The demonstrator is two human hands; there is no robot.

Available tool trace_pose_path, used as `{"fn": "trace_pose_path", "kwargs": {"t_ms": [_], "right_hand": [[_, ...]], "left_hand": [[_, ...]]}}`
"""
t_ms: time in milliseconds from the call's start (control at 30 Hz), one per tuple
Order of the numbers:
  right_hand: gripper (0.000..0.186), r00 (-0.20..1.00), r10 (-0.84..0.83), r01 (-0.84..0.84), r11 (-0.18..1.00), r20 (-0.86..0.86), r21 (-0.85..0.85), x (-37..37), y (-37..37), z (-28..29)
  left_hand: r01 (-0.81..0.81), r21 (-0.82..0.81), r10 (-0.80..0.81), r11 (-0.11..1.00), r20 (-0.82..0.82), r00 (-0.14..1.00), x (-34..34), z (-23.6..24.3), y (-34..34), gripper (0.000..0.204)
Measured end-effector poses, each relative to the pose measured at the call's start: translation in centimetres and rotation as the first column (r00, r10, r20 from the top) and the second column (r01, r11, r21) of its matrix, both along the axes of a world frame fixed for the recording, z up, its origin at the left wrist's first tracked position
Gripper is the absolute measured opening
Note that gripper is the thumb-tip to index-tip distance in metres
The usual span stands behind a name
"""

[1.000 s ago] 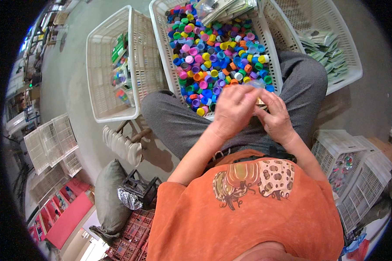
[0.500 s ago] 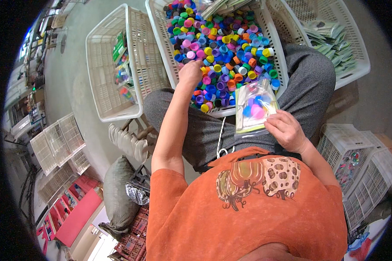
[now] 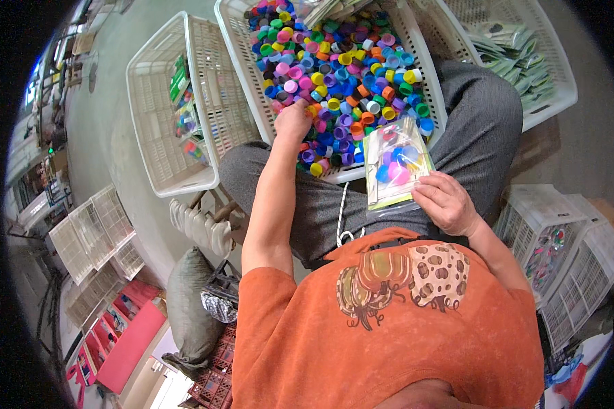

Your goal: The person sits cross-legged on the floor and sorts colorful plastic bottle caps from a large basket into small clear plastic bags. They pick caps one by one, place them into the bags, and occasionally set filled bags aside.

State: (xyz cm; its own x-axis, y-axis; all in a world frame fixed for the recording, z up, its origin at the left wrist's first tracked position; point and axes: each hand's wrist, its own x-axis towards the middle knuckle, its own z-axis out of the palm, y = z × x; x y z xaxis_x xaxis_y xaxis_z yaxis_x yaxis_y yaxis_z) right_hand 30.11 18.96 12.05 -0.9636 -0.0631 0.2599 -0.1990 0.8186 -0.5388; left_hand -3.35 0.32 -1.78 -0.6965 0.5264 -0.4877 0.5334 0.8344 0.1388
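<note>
A white perforated crate (image 3: 242, 88) in front of my lap is full of loose bottle caps (image 3: 348, 85) in many colours. My left hand (image 3: 294, 122) reaches into its near left part, down among the caps. The fingertips are hidden there, so whether they grip a cap does not show. My right hand (image 3: 447, 202) pinches the lower right edge of a clear plastic bag (image 3: 397, 167) over my lap. Inside that bag lie pink, blue and other coloured round pieces, with a pale flat sheet behind them.
To the left stands another white crate (image 3: 160, 123) with a few packets inside. At the far right, a crate (image 3: 559, 75) holds many flat green-and-white packets (image 3: 518, 65). More packets (image 3: 334, 9) lie over the caps' far end. Stacked crates (image 3: 566, 266) stand by my right side, a grey sack (image 3: 192, 307) behind left.
My left hand has shifted slightly down and left among the caps. The bag stays in my right hand, a little more tilted. The whole view has shifted slightly.
</note>
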Motion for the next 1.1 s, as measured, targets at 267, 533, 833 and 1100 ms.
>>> {"fn": "trace_pose_path", "kwargs": {"t_ms": [267, 533, 833, 1100], "right_hand": [[0.025, 0.999, 0.008, -0.008, 1.000, -0.035, -0.014, 0.0, 0.1, -0.4], [0.026, 0.999, 0.021, -0.021, 1.000, -0.047, -0.001, -0.1, 0.1, -0.7], [0.027, 0.998, 0.023, -0.022, 1.000, -0.060, 0.019, -0.2, 0.0, -0.6], [0.026, 0.998, 0.016, -0.015, 1.000, -0.065, 0.023, -0.1, 0.0, -0.8]], "left_hand": [[-0.755, 0.285, 0.288, 0.590, 0.799, 0.527, -1.0, 0.0, 0.2, 0.035], [-0.933, -0.033, -0.151, 0.358, 0.984, -0.093, 0.7, 0.0, 2.3, 0.031], [-0.935, -0.086, -0.364, 0.344, 0.906, -0.218, 0.4, 1.3, 2.0, 0.041], [-0.941, 0.040, -0.164, 0.337, 0.986, -0.017, 0.3, 1.5, 2.1, 0.027]]}}
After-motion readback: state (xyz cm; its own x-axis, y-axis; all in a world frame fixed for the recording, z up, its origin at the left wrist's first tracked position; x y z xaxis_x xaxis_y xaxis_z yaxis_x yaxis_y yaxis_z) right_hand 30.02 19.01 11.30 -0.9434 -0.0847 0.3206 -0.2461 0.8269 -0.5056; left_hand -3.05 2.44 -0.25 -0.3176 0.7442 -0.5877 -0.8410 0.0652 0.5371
